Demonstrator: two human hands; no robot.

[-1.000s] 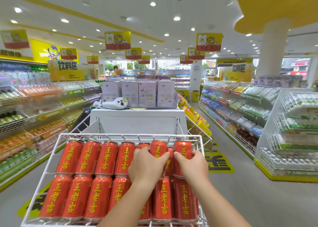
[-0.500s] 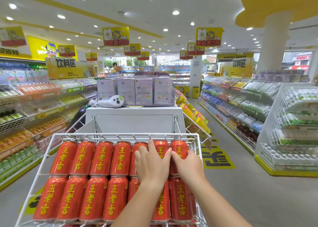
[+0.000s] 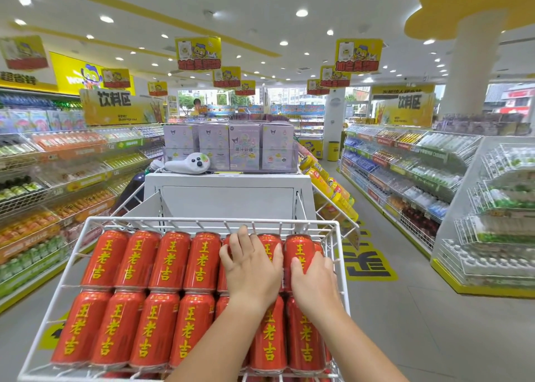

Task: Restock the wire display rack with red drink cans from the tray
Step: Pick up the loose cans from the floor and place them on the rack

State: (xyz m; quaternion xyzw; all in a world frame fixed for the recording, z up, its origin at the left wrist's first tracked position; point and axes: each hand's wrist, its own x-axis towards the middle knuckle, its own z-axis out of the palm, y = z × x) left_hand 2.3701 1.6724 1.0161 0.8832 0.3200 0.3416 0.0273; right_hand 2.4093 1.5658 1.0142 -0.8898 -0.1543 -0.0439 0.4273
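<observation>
A white wire display rack point(image 3: 202, 222) fills the lower frame, holding two rows of red drink cans with yellow characters, lying on their sides. The far row point(image 3: 170, 260) and near row point(image 3: 115, 323) are packed side by side. My left hand point(image 3: 252, 268) lies flat, fingers spread, over two cans at the right of the far row. My right hand point(image 3: 317, 280) curls around the rightmost far-row can point(image 3: 299, 248), thumb on its face. No tray is in view.
Behind the rack stands a white display unit point(image 3: 228, 199) topped with purple boxes point(image 3: 246, 147) and a white seal-shaped object point(image 3: 188, 164). Drink shelves point(image 3: 58, 179) line the left aisle, more shelves point(image 3: 405, 164) and a wire bottle rack point(image 3: 506, 193) the right. Yellow bottles point(image 3: 333, 187) hang beside.
Both hands have lowered the cans they held into the far row's right end. The left hand has flattened out on top of them.
</observation>
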